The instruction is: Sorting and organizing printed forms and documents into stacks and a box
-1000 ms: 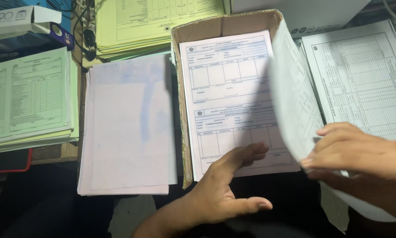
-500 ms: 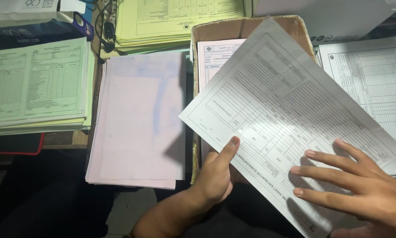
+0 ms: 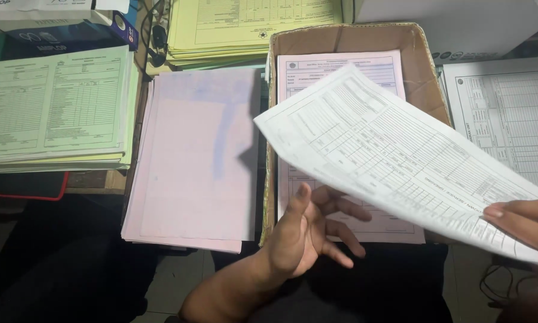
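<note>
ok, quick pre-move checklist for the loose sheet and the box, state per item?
1. Right hand has the white form sheet by its lower right edge: ok.
2. Left hand open, off the sheet: ok.
3. Sheet flat, uncreased: cannot tell, it hangs tilted in the air.
4. Cardboard box open on top: ok.
5. Pink form lies flat in the box: ok.
6. Pink paper stack beside the box squared up: ok.
</note>
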